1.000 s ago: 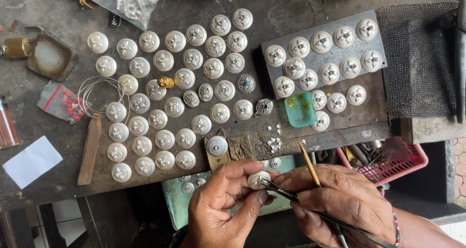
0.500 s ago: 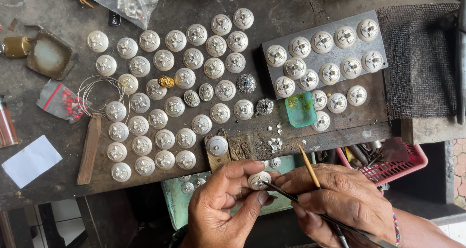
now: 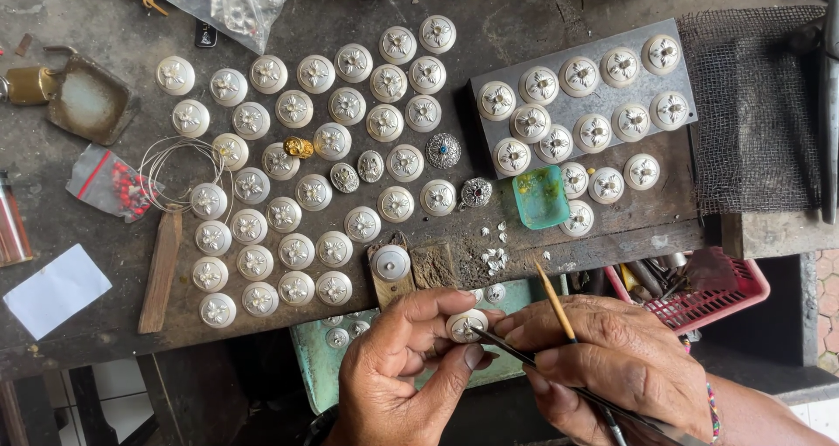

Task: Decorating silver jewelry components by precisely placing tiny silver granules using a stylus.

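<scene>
Workbench (image 3: 612, 236) carries rows of white round discs (image 3: 297, 175), but the one that matters, the white disc (image 3: 466, 325), sits off its front edge, pinched shut between thumb and fingertips of the left hand (image 3: 402, 376). Right hand (image 3: 612, 367) is just beside it to the right, fingers closed on dark tweezers (image 3: 524, 359) and a thin wooden stick (image 3: 555, 302). Tweezers' long axis runs lower right to upper left, tip touching the disc's right edge; stick points up and away.

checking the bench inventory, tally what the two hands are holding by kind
white round disc: 1, left hand
thin wooden stick: 1, right hand
dark metal tool: 1, right hand
total: 3
</scene>
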